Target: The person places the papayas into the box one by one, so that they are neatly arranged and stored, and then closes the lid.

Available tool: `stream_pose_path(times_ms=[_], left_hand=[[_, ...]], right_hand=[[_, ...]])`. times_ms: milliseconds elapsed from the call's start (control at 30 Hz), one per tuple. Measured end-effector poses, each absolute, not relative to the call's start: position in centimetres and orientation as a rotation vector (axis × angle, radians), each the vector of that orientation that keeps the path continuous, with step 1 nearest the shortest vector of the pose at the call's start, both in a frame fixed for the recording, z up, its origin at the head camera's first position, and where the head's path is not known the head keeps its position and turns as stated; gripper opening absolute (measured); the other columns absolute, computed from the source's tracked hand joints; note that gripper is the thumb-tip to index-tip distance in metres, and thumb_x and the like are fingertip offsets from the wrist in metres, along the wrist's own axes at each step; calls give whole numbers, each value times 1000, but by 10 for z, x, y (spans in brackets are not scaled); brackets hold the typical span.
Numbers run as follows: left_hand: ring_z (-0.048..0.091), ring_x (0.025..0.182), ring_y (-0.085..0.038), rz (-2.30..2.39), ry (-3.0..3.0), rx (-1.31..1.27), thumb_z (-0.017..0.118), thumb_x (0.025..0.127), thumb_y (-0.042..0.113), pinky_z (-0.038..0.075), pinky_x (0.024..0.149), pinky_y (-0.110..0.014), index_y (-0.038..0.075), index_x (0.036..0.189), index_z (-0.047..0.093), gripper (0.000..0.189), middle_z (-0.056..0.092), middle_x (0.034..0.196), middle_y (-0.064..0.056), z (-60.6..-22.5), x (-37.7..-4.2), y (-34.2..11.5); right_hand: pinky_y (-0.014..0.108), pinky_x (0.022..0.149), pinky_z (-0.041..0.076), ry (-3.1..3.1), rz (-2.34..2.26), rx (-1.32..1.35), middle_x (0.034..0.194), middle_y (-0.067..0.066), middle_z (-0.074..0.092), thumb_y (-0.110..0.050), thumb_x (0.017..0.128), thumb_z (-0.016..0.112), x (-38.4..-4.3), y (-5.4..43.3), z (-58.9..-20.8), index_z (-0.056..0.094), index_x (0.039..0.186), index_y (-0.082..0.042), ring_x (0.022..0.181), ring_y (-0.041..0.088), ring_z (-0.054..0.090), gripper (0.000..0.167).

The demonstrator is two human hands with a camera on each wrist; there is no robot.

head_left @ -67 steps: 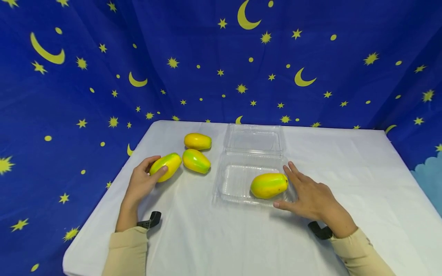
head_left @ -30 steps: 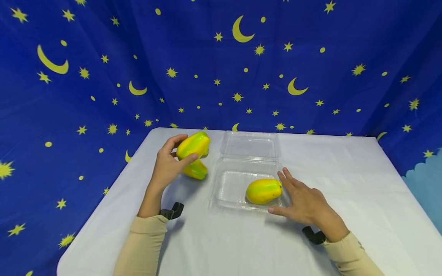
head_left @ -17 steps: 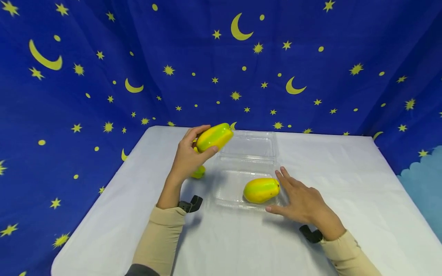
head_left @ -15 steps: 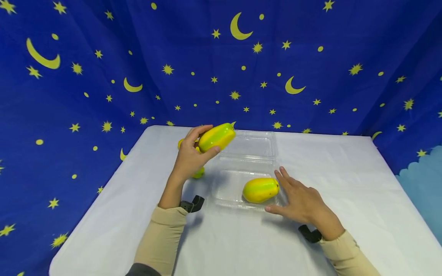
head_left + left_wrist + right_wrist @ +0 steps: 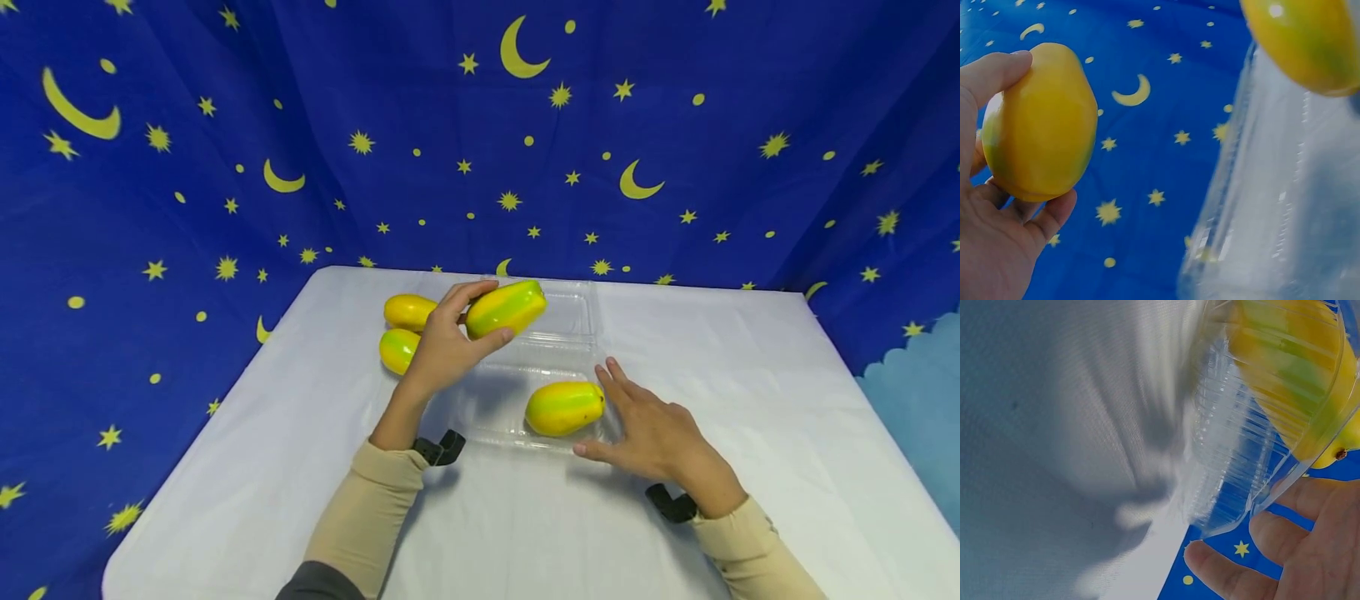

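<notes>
My left hand (image 5: pixel 444 350) grips a yellow-green papaya (image 5: pixel 508 309) between thumb and fingers, held up over the left part of a clear plastic clamshell box (image 5: pixel 491 423). In the left wrist view this papaya (image 5: pixel 1044 125) shows its rounded end, with the fingers round it. A second papaya (image 5: pixel 564 407) lies in the right half of the box's base. My right hand (image 5: pixel 658 435) stays at the box's right side, its fingers spread. From the right wrist view, the fingertips (image 5: pixel 1272 534) are right at the clear rim.
Two more papayas, one behind (image 5: pixel 408 312) and one in front (image 5: pixel 397 350), lie on the white tablecloth (image 5: pixel 285 417) left of the box, partly behind my left hand. The box's lid (image 5: pixel 573 308) lies folded back. A blue star-and-moon curtain (image 5: pixel 420 100) hangs behind the table.
My left hand has carried its papaya from the table's left side rightward, past the two others, to over the box. My right hand has kept its place beside the box.
</notes>
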State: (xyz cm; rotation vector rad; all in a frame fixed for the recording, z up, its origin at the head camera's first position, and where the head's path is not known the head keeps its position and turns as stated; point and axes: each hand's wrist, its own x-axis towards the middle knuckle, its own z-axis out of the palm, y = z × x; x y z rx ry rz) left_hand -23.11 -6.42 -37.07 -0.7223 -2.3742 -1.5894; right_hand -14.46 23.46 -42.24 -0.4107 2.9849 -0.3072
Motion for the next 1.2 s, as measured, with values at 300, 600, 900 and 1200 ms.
stream_pose_path(times_ms=[300, 600, 900, 1200], left_hand=[[58, 115, -14, -1558, -2467, -734, 83, 82, 36, 53, 96, -42, 29, 137, 58, 61, 57, 134, 7, -393, -233, -46], [57, 115, -14, -1401, -2625, -787, 78, 84, 48, 51, 99, -40, 32, 140, 57, 63, 56, 133, 4, -409, -230, -28], [56, 125, -19, -1265, -2686, -751, 78, 84, 48, 48, 105, -44, 32, 141, 56, 63, 56, 138, 3, -419, -226, -17], [55, 127, -23, -1282, -2763, -689, 75, 86, 41, 46, 107, -46, 26, 144, 54, 64, 53, 141, -2, -425, -219, -3]], right_hand=[[62, 84, 53, 2979, -324, -407, 170, 6, 14, -91, 73, 51, -143, 234, -425, 10, 163, -16, 142, 39, 44, 124], [61, 85, 53, 2964, -332, -405, 169, 11, 11, -88, 76, 54, -143, 235, -422, 9, 162, -7, 141, 40, 45, 126], [61, 85, 53, 2956, -341, -396, 169, 11, 12, -89, 75, 52, -143, 234, -421, 9, 161, -6, 143, 38, 43, 128], [62, 85, 53, 2957, -342, -378, 169, 12, 13, -89, 74, 53, -142, 235, -421, 9, 161, -5, 142, 39, 44, 129]])
